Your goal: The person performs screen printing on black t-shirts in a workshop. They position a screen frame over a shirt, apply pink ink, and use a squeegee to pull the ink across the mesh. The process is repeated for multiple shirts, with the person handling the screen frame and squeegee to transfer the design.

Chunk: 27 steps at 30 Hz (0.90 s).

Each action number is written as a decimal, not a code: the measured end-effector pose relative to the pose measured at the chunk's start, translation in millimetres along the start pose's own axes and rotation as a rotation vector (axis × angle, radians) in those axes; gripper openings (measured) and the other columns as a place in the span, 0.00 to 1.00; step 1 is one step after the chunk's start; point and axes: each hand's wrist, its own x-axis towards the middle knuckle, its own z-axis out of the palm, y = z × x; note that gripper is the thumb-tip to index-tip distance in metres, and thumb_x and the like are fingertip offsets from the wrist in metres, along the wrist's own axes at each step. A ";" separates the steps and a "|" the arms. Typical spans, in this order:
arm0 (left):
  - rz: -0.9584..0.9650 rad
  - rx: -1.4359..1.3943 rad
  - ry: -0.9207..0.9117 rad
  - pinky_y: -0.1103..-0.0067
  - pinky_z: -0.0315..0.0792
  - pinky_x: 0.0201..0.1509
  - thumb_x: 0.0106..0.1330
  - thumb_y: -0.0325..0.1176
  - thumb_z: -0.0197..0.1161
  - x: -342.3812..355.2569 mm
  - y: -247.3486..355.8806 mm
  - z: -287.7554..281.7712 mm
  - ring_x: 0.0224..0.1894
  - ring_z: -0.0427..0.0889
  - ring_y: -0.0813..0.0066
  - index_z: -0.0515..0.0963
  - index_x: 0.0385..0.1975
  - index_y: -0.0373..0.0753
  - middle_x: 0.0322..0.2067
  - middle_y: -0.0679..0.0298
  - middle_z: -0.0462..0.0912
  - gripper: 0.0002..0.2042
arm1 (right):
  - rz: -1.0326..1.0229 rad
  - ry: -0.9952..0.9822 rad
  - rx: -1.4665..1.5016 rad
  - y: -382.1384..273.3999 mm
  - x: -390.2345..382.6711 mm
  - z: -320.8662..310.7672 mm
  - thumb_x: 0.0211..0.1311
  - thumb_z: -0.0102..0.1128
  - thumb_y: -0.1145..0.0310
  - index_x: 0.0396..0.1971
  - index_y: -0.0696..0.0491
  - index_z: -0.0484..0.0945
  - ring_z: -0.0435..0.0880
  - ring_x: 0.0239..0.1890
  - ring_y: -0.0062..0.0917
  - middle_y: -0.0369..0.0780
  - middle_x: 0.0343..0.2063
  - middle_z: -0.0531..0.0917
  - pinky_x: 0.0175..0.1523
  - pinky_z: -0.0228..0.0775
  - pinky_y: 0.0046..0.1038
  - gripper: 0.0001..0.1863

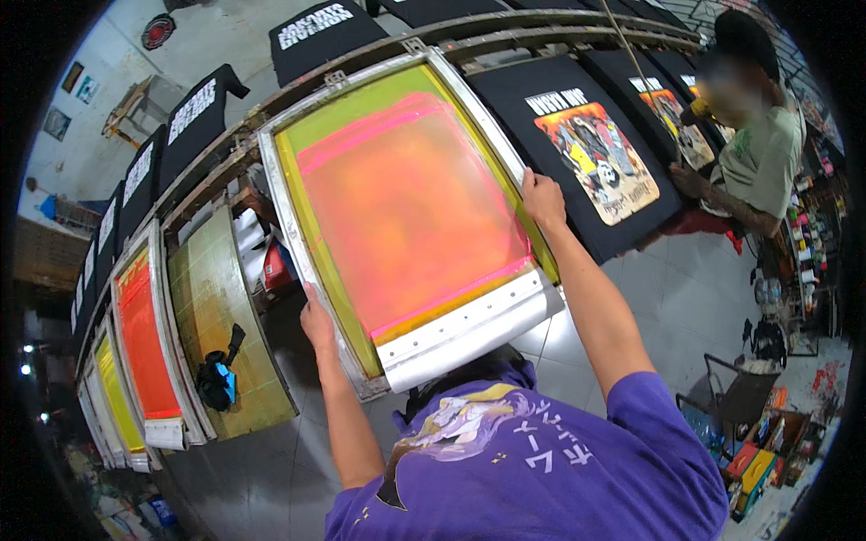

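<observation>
Before me is a large screen-printing frame (287, 203) with a pale metal rim, tilted to the left. Its mesh (410, 216) is smeared pink and orange, with yellow-green margins. Across its near end lies a wide metal squeegee (469, 329) with a row of rivets. My left hand (317, 320) is closed round the frame's left edge, near the lower corner. Higher up on the opposite edge, my right hand (544, 198) grips the rim, fingers partly hidden beneath it. What lies under the mesh is hidden.
Right of the frame lies a black shirt (505, 90) with a colourful print. A co-worker (758, 162) stands beyond it, holding a pole. More screens (149, 334) and a greenish board (216, 298) with a black-and-blue item stand left. Shirts line the far rack; a chair (740, 392) is at right.
</observation>
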 end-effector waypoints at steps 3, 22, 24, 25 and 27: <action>0.028 0.006 0.039 0.63 0.70 0.50 0.73 0.67 0.43 -3.8 0.3 -0.6 0.40 0.81 0.49 0.82 0.35 0.22 0.35 0.41 0.84 0.42 | 0.010 -0.030 -0.016 0.7 2.6 -0.3 0.71 0.42 0.46 0.46 0.56 0.85 0.81 0.50 0.56 0.58 0.43 0.84 0.58 0.71 0.49 0.30; -0.041 0.068 -0.013 0.58 0.71 0.50 0.70 0.69 0.44 2.0 -5.1 -3.2 0.43 0.80 0.38 0.82 0.29 0.26 0.34 0.36 0.82 0.42 | -0.091 0.018 -0.047 3.6 2.7 4.4 0.72 0.41 0.47 0.43 0.60 0.85 0.82 0.48 0.57 0.60 0.41 0.84 0.55 0.72 0.48 0.31; -0.022 0.074 0.009 0.58 0.72 0.52 0.69 0.69 0.45 3.4 -7.6 -0.3 0.46 0.81 0.37 0.83 0.31 0.27 0.36 0.36 0.83 0.41 | -0.089 0.030 -0.032 5.1 2.9 5.0 0.72 0.42 0.46 0.43 0.60 0.85 0.82 0.49 0.56 0.60 0.41 0.84 0.55 0.72 0.48 0.31; -0.012 0.091 0.033 0.58 0.72 0.52 0.69 0.70 0.45 3.8 -9.3 0.5 0.47 0.81 0.37 0.83 0.32 0.27 0.37 0.36 0.83 0.41 | -0.112 0.037 0.012 6.8 2.4 4.9 0.72 0.42 0.46 0.43 0.61 0.84 0.82 0.49 0.56 0.60 0.41 0.84 0.55 0.72 0.47 0.32; -0.023 0.024 0.004 0.56 0.72 0.52 0.67 0.71 0.46 4.2 -12.5 1.6 0.48 0.80 0.36 0.84 0.32 0.28 0.38 0.36 0.83 0.41 | -0.123 0.026 -0.034 8.7 4.0 5.9 0.72 0.43 0.46 0.42 0.64 0.84 0.82 0.49 0.56 0.60 0.41 0.84 0.54 0.71 0.48 0.33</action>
